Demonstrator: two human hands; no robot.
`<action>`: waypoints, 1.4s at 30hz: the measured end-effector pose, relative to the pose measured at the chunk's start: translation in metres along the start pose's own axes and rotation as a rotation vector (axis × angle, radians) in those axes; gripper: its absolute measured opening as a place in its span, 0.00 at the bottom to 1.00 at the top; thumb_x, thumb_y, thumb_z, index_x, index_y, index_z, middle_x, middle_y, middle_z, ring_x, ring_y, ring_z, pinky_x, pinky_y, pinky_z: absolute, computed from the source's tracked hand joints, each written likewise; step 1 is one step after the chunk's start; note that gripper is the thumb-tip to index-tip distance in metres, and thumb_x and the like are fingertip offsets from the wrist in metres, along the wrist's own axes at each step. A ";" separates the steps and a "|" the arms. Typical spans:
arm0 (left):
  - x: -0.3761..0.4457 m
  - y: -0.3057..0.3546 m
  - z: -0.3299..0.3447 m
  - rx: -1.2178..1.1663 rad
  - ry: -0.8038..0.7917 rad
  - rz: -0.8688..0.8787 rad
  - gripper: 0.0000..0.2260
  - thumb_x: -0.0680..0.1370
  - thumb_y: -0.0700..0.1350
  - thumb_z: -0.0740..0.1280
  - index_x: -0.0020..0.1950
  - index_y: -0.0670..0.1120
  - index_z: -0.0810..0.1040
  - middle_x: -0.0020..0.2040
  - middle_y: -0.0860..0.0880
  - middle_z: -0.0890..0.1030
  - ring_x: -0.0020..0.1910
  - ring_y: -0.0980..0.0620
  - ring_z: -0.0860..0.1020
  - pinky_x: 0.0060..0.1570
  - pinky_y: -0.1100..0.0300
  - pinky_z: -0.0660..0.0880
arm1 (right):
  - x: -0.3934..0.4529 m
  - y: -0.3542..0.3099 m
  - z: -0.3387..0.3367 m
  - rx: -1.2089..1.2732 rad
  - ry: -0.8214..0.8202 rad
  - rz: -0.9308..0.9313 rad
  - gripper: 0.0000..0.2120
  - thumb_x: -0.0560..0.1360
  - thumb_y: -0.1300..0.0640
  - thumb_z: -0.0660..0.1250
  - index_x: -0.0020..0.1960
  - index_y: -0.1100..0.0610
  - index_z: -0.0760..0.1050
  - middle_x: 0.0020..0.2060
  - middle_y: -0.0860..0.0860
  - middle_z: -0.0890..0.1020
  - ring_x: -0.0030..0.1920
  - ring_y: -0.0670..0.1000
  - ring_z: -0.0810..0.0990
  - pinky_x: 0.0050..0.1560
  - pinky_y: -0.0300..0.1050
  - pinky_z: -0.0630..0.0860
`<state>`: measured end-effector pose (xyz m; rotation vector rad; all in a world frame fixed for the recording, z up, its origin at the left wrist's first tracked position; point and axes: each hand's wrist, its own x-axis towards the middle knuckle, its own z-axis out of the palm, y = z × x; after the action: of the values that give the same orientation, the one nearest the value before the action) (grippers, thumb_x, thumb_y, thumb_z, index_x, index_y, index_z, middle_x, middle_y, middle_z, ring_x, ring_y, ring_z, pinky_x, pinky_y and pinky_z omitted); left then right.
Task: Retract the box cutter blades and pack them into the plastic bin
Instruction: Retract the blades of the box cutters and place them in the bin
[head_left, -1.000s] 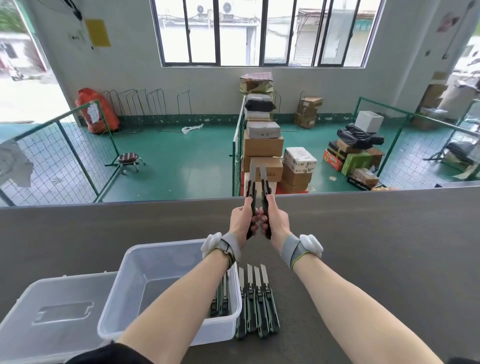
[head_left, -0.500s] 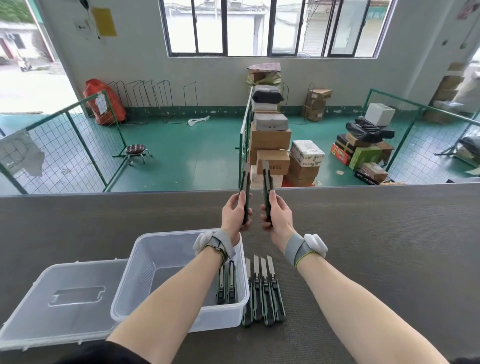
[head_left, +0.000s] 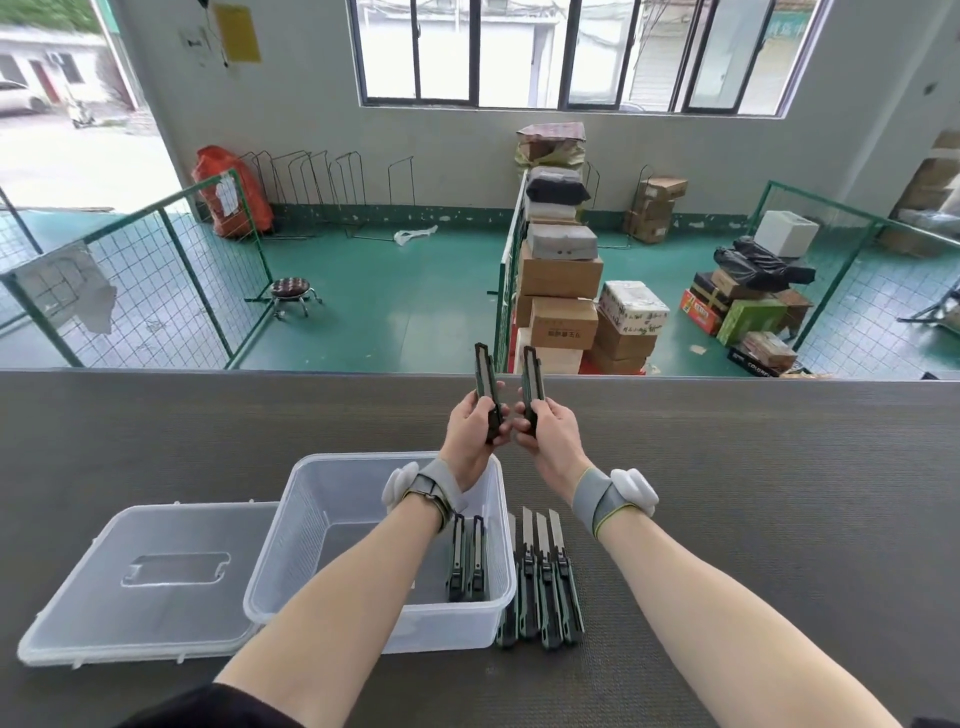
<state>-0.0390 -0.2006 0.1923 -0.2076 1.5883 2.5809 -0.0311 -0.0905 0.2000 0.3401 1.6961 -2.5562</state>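
My left hand (head_left: 470, 434) grips a dark green box cutter (head_left: 487, 387) held upright above the grey table. Beside it my right hand (head_left: 553, 436) grips a second box cutter (head_left: 532, 382), also upright; no blade sticks out of either. The clear plastic bin (head_left: 322, 525) stands below my left wrist, with two cutters (head_left: 466, 564) lying at its right side. A row of several cutters (head_left: 540, 582) with blades extended lies on the table just right of the bin.
The bin's clear lid (head_left: 150, 577) lies flat left of the bin. The table's far edge (head_left: 208, 371) overlooks a lower green floor with stacked cardboard boxes (head_left: 561, 306), green wire fences (head_left: 208, 270) and a small stool (head_left: 291, 296).
The blades that stood out of both held cutters a second ago are now drawn in. My hands have moved slightly apart, and the head view has tilted.
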 end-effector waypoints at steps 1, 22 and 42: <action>0.000 0.001 -0.005 -0.017 -0.003 -0.003 0.11 0.82 0.34 0.52 0.60 0.40 0.70 0.37 0.45 0.72 0.25 0.54 0.69 0.21 0.64 0.65 | 0.000 0.001 0.002 -0.002 -0.010 0.001 0.10 0.84 0.63 0.53 0.47 0.59 0.70 0.38 0.52 0.75 0.27 0.44 0.72 0.24 0.33 0.71; -0.021 -0.063 -0.192 0.516 0.200 -0.389 0.10 0.80 0.38 0.64 0.60 0.39 0.78 0.41 0.44 0.78 0.36 0.50 0.77 0.33 0.62 0.76 | 0.001 0.151 0.044 -0.805 -0.135 0.420 0.07 0.77 0.60 0.65 0.53 0.56 0.79 0.41 0.54 0.80 0.38 0.51 0.77 0.41 0.43 0.79; 0.029 -0.131 -0.226 1.139 0.111 -0.622 0.16 0.73 0.39 0.74 0.33 0.47 0.69 0.37 0.46 0.78 0.41 0.44 0.82 0.48 0.48 0.83 | 0.049 0.252 0.033 -1.584 -0.097 0.431 0.09 0.75 0.61 0.67 0.55 0.64 0.76 0.56 0.60 0.83 0.54 0.60 0.85 0.50 0.48 0.80</action>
<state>-0.0328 -0.3429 -0.0280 -0.5896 2.2549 1.0095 -0.0421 -0.2163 -0.0263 0.3358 2.5102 -0.4696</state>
